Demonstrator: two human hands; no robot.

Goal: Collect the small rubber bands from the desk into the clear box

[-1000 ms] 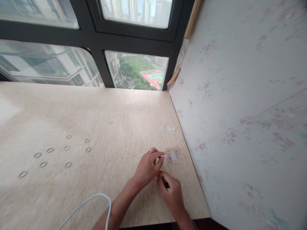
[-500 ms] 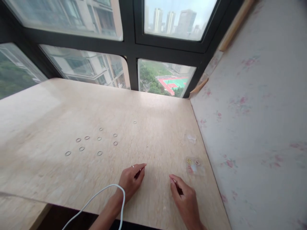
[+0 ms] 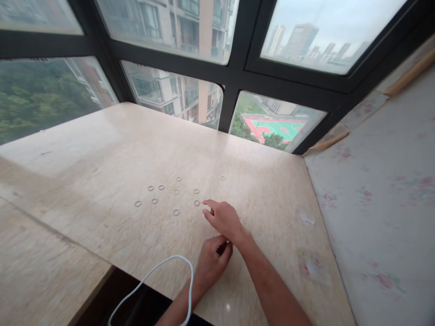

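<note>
rings (image 3: 174,194) just beyond right hand (image 3: 224,219), loosely open | left hand (image 3: 212,262) curled, grip unclear

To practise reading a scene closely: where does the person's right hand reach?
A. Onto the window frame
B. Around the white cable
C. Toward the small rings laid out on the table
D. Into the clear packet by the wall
C: the right hand stretches forward, fingertips just short of the nearest of the small rings on the table.
</note>
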